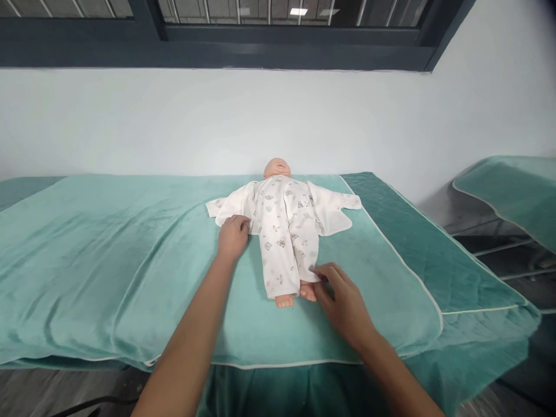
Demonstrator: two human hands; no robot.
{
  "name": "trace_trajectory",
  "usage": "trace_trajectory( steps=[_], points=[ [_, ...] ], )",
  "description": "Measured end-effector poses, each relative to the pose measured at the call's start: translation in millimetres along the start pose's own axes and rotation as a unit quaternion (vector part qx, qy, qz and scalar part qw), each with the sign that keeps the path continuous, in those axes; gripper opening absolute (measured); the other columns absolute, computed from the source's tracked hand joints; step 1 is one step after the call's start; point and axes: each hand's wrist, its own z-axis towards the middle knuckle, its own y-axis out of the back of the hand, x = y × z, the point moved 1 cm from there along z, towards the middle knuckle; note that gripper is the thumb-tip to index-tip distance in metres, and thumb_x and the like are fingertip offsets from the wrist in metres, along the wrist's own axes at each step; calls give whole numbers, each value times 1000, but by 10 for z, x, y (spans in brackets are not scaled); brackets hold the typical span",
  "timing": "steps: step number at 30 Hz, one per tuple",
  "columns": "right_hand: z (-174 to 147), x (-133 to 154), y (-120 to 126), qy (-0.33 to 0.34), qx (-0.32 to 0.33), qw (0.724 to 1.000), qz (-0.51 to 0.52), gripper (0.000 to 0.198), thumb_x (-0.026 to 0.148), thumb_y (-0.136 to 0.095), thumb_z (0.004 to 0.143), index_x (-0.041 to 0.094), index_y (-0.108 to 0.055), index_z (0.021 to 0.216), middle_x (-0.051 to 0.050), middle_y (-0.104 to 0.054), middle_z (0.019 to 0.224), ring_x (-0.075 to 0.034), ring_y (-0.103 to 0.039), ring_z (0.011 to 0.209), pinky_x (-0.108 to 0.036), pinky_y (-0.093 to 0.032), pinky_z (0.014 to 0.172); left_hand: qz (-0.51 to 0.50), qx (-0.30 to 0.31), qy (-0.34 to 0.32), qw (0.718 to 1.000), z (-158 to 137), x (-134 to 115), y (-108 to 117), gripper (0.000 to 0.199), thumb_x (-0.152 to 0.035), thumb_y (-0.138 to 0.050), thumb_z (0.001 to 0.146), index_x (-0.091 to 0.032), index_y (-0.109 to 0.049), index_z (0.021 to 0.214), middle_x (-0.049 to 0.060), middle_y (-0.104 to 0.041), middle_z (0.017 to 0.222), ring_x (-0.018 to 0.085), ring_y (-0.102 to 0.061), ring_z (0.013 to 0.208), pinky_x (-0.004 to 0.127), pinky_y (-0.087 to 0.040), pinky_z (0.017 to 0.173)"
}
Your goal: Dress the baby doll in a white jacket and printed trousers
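A baby doll (277, 167) lies on its back with its head toward the wall. Patterned white baby trousers (278, 255) cover its legs and lie up over its chest, with both bare feet showing below the hems. Beneath them a white baby shirt (332, 211) is spread, sleeves out to both sides. My right hand (341, 292) pinches the trouser hem at the doll's foot on the right. Beside the shirt's left edge, my left hand (234, 234) has its fingers bent at the cloth; what they hold, if anything, is hidden.
A light green blanket (108, 243) covers the bed, with a darker green quilted cover (434, 255) showing at the right. Behind stands a white wall with a dark window frame (282, 52). Another green-covered bed (516, 185) is at the far right.
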Motion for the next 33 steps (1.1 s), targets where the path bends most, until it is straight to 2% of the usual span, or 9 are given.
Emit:
trace_trajectory(
  steps=[4,9,11,14,17,20,24,30,33],
  points=[
    [-72,160,152,82,-11,996,38,11,11,-52,91,21,-50,96,-1,-53,85,-13,-51,75,-26,-41,64,-8,-2,5,1000,-6,0,1,28,-20,-42,88,-20,-68,98,6,-70,108,26,-59,106,41,-46,94],
    [-112,109,166,59,25,997,-39,8,23,-57,92,21,-50,97,-3,-55,85,-17,-52,77,-30,-43,66,-12,4,18,1000,-6,-15,12,27,-22,-43,88,-21,-69,97,6,-70,109,26,-58,107,40,-45,94],
    [-108,104,161,66,15,996,-64,15,24,-59,91,21,-51,104,-6,-58,96,-21,-54,88,-34,-46,73,-14,7,21,1000,-2,-22,16,27,-22,-43,88,-21,-69,96,6,-70,109,26,-58,107,40,-45,94],
    [-92,207,164,117,26,990,-72,30,17,-57,89,20,-49,118,-10,-58,115,-24,-53,106,-39,-47,87,-18,7,25,1000,1,-25,17,27,-23,-43,88,-21,-69,96,5,-70,109,25,-59,107,40,-45,95],
    [-63,350,116,136,55,984,-99,35,11,-54,88,19,-50,121,-10,-58,118,-26,-51,110,-41,-45,90,-21,3,25,999,-1,-19,16,27,-24,-43,89,-21,-68,97,5,-70,109,25,-58,107,39,-45,95],
    [-19,429,-4,121,49,980,-153,33,8,-53,87,19,-53,117,-9,-60,117,-27,-51,109,-44,-43,90,-21,4,22,1000,-4,-12,15,28,-24,-42,89,-21,-69,97,6,-70,109,25,-59,107,40,-45,95],
    [57,445,-153,112,46,976,-182,19,6,-55,86,20,-58,98,-7,-64,106,-27,-54,100,-43,-42,83,-16,5,16,1000,-5,-3,15,28,-24,-42,89,-21,-68,98,6,-70,110,26,-59,107,41,-46,95],
    [100,555,-104,142,3,984,-110,15,8,-52,87,21,-57,91,-5,-63,92,-23,-54,91,-40,-40,80,-14,0,13,1000,-3,-7,10,28,-23,-42,89,-21,-69,97,6,-71,108,26,-59,106,41,-46,95],
    [64,636,-74,175,18,980,-91,10,12,-54,88,21,-56,92,-5,-62,92,-22,-53,89,-40,-40,80,-18,1,16,1000,-9,-14,17,28,-23,-42,89,-21,-69,97,6,-71,108,25,-59,106,41,-46,95]
  ],
)
